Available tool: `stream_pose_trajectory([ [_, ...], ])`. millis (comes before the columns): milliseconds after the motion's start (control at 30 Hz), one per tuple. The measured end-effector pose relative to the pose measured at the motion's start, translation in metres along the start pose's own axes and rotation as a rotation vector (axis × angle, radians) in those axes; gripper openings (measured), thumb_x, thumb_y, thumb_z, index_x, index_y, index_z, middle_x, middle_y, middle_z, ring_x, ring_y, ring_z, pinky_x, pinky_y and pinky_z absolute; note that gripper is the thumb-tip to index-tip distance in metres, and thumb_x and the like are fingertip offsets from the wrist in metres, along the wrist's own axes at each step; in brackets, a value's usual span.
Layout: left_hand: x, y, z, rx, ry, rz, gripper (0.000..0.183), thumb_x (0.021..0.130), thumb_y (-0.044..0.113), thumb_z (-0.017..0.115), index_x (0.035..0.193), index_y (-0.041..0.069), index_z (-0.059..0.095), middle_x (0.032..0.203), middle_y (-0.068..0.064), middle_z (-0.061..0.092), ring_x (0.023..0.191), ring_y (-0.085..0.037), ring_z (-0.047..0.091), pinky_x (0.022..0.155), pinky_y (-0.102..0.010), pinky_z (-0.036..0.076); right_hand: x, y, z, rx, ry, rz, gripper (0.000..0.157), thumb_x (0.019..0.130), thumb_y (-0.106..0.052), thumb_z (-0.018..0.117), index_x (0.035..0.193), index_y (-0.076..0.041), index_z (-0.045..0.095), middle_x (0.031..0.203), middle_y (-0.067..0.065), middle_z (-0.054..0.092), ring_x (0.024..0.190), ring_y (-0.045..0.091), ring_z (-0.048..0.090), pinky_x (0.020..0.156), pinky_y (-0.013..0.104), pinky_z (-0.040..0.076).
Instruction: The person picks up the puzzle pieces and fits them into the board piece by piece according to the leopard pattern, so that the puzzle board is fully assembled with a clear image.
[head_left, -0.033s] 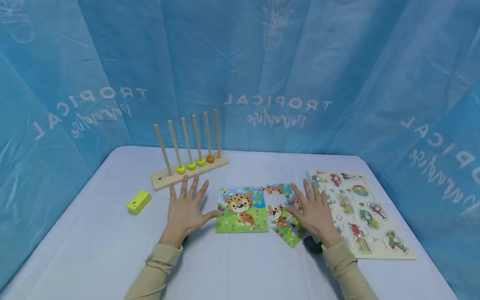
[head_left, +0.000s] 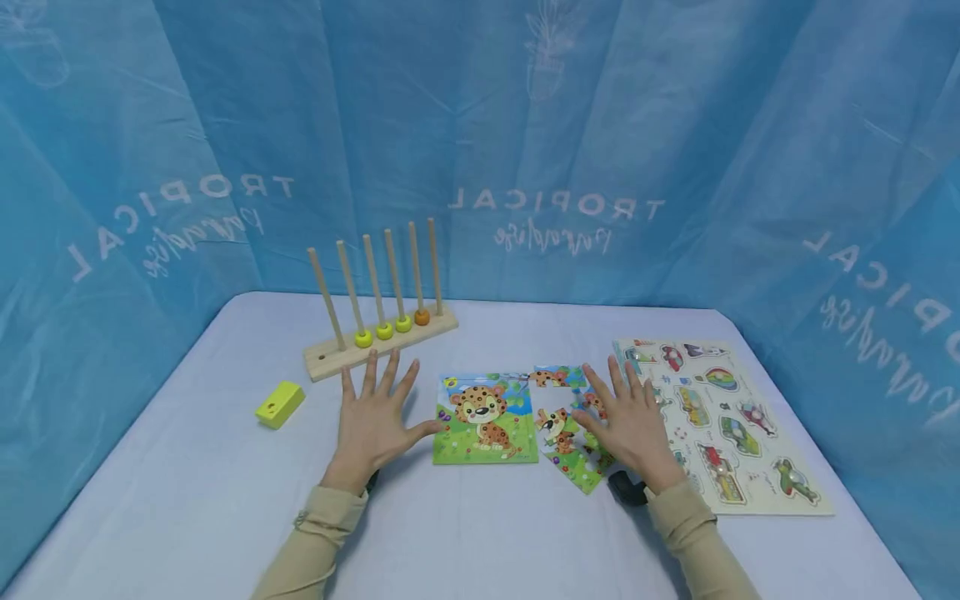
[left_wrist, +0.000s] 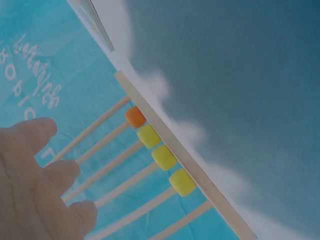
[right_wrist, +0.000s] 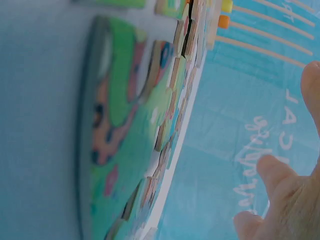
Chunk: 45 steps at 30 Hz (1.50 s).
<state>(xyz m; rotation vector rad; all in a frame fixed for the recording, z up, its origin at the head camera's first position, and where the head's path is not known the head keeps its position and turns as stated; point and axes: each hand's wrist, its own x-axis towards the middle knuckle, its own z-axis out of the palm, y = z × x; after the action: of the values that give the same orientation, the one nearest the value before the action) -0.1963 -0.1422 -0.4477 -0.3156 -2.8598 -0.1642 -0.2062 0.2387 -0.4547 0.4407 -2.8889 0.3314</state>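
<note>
A white cloth covers the surface (head_left: 465, 533), which runs back to a hanging blue curtain (head_left: 450, 125). The curtain folds round both sides like a booth, printed with "TROPICAL Paradise" in pale lettering — mirrored — and faint potted plants. Its hem falls behind the far edge, where the white meets the blue in a nearly straight line.

Near the middle of the surface lies a square leopard picture (head_left: 486, 419), with loose puzzle pieces (head_left: 577, 471) just to its right. The left hand (head_left: 372, 433) is fanned wide at the picture's left edge, its grip slack; the right hand (head_left: 630, 425) is splayed likewise over the pieces' right side, its grip equally loose. Whether either touches anything, I cannot tell.

Back left stands a wooden rack (head_left: 390, 340) with six pegs, three yellow beads and one orange low on four of them. A yellow block (head_left: 280, 405) sits nearer the left side; a cream vehicle board (head_left: 716, 425) lies flat at right — partly behind the right hand.
</note>
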Motion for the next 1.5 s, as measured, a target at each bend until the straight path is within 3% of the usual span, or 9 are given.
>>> stream_pose_trajectory([
  [200, -0.003, 0.008, 0.001, -0.158, -0.148, 0.013, 0.098, 0.082, 0.073, 0.054, 0.153, 0.010, 0.030, 0.161, -0.017, 0.020, 0.150, -0.042, 0.007, 0.119, -0.067, 0.005, 0.005, -0.001, 0.005, 0.062, -0.024, 0.007, 0.072, 0.095, -0.057, 0.049, 0.154, -0.021, 0.030, 0.160, 0.023, 0.017, 0.146, 0.050, 0.016, 0.117, 0.067, 0.017],
  [367, -0.001, 0.028, -0.002, -0.368, -0.361, 0.094, 0.098, 0.087, 0.063, 0.057, 0.152, -0.002, 0.023, 0.161, -0.020, 0.016, 0.150, -0.038, 0.008, 0.122, -0.059, 0.012, 0.023, -0.005, 0.003, 0.090, -0.055, 0.012, 0.068, 0.095, -0.053, 0.053, 0.148, -0.012, 0.041, 0.152, 0.027, 0.034, 0.132, 0.052, 0.040, 0.103, 0.066, 0.040],
  [500, -0.003, 0.038, 0.000, -0.400, -0.470, 0.137, 0.095, 0.087, 0.056, 0.062, 0.152, -0.003, 0.024, 0.161, -0.019, 0.017, 0.150, -0.037, 0.014, 0.122, -0.056, 0.019, 0.041, -0.010, 0.003, 0.207, -0.121, 0.053, 0.058, 0.094, -0.034, 0.063, 0.143, -0.008, 0.047, 0.143, 0.025, 0.046, 0.104, 0.038, 0.061, 0.079, 0.048, 0.054],
  [600, -0.008, 0.039, 0.003, -0.369, -0.476, 0.128, 0.091, 0.087, 0.049, 0.067, 0.152, -0.001, 0.026, 0.161, -0.015, 0.020, 0.150, -0.036, 0.016, 0.122, -0.052, 0.020, 0.054, -0.015, 0.009, 0.325, -0.156, 0.075, 0.053, 0.093, -0.016, 0.065, 0.142, -0.007, 0.047, 0.141, 0.024, 0.047, 0.086, 0.026, 0.061, 0.063, 0.035, 0.049],
  [767, -0.013, 0.038, 0.006, -0.370, -0.464, 0.136, 0.087, 0.085, 0.043, 0.070, 0.150, -0.001, 0.030, 0.161, -0.014, 0.023, 0.149, -0.037, 0.019, 0.121, -0.054, 0.021, 0.071, -0.020, 0.023, 0.388, -0.212, 0.092, 0.051, 0.091, -0.004, 0.065, 0.139, -0.004, 0.050, 0.140, 0.024, 0.048, 0.101, 0.034, 0.060, 0.069, 0.037, 0.049],
  [900, -0.012, 0.039, 0.006, -0.372, -0.454, 0.169, 0.084, 0.087, 0.043, 0.068, 0.149, -0.001, 0.032, 0.161, -0.014, 0.023, 0.148, -0.039, 0.020, 0.121, -0.056, 0.022, 0.080, -0.018, 0.029, 0.384, -0.201, 0.144, 0.046, 0.091, -0.005, 0.066, 0.135, -0.006, 0.055, 0.135, 0.022, 0.049, 0.109, 0.035, 0.059, 0.081, 0.042, 0.054],
  [1200, -0.004, 0.036, 0.002, -0.351, -0.441, 0.142, 0.083, 0.087, 0.040, 0.068, 0.150, 0.001, 0.032, 0.160, -0.014, 0.026, 0.148, -0.038, 0.020, 0.122, -0.053, 0.021, 0.093, -0.021, 0.031, 0.354, -0.083, 0.147, 0.040, 0.094, -0.012, 0.062, 0.130, 0.004, 0.055, 0.133, 0.026, 0.043, 0.092, 0.032, 0.058, 0.072, 0.043, 0.050],
  [1367, -0.005, 0.037, 0.003, -0.344, -0.450, 0.161, 0.082, 0.087, 0.042, 0.067, 0.150, 0.001, 0.032, 0.160, -0.013, 0.025, 0.148, -0.038, 0.020, 0.121, -0.055, 0.021, 0.094, -0.019, 0.032, 0.499, -0.056, 0.210, 0.035, 0.103, -0.019, 0.049, 0.129, 0.002, 0.057, 0.125, 0.024, 0.052, 0.075, 0.025, 0.056, 0.057, 0.033, 0.046],
  [1500, -0.008, 0.037, 0.002, -0.330, -0.452, 0.179, 0.082, 0.089, 0.044, 0.065, 0.150, 0.002, 0.031, 0.161, -0.012, 0.023, 0.148, -0.038, 0.020, 0.121, -0.055, 0.022, 0.095, -0.034, 0.024, 0.647, -0.077, 0.189, 0.030, 0.099, -0.021, 0.056, 0.123, -0.004, 0.062, 0.102, 0.018, 0.064, 0.066, 0.020, 0.051, 0.054, 0.030, 0.038],
])
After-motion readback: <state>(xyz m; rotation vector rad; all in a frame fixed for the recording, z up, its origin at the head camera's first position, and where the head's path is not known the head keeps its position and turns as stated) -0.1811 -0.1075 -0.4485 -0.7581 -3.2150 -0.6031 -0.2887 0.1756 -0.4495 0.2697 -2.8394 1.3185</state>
